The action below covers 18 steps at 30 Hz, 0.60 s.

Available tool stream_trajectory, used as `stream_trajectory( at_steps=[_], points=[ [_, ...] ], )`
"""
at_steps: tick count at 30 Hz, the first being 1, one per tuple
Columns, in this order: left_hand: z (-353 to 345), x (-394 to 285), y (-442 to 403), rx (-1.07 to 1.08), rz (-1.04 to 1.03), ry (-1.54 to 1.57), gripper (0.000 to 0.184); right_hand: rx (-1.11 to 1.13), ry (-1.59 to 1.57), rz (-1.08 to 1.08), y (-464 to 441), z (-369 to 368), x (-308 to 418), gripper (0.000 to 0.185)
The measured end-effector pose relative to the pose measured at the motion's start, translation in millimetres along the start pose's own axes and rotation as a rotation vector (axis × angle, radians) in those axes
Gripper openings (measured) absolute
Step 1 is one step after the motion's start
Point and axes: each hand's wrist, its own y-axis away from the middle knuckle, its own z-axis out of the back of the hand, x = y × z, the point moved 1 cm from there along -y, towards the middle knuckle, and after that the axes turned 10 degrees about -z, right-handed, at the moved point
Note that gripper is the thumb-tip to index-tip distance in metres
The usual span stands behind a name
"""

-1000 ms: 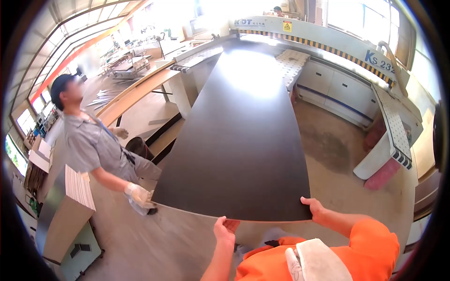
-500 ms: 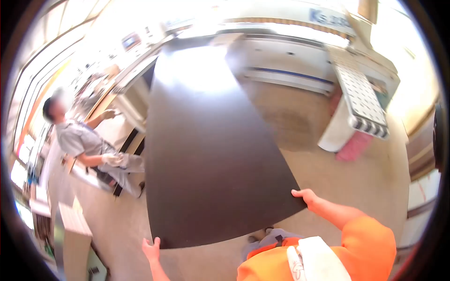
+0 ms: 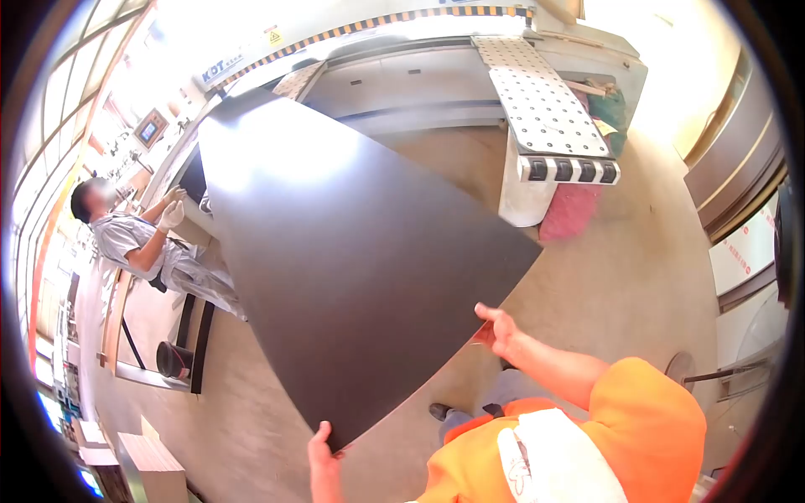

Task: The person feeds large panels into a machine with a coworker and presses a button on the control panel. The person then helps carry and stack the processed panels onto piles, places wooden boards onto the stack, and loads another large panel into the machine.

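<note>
- Panel (image 3: 369, 251): dark and broad, slanting through the centre of the frame from the upper left to the lower centre.
- Left hand (image 3: 324, 459): gripping the lowest corner, thumb on the upper face; fingers beneath largely hidden.
- Right hand (image 3: 498, 330): gripping the near edge, below and right of centre, thumb above, fingers under.
- Machine (image 3: 402, 88): across the top of the frame; the far end overlaps a dotted table (image 3: 298, 80) at upper left, though whether it rests there cannot be told.
- Co-worker (image 3: 138, 243): at left, both gloved hands (image 3: 172, 215) raised, off the panel.
- Progress, as judged: lifting of the near end done, the edge held clear of the floor; setting down and release not yet done.
</note>
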Motion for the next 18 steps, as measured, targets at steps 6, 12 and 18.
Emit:
stream_trajectory(
  at_steps=[6, 12, 18],
  points=[
    [-219.5, 31.1, 86.6, 0.183, 0.042, 0.18, 0.038, -0.047, -0.209, 0.276, 5.2, 101.2, 179.0, 0.022],
    [-433.9, 109.2, 97.3, 0.387, 0.272, 0.232, 0.039, 0.01, -0.232, 0.301, -17.8, 251.7, 290.5, 0.033],
    [-633.0, 162.4, 78.9, 0.881, 0.266, -0.21, 0.063, -0.258, 0.094, 0.791, 55.5, 275.6, 337.4, 0.061]
  ],
)
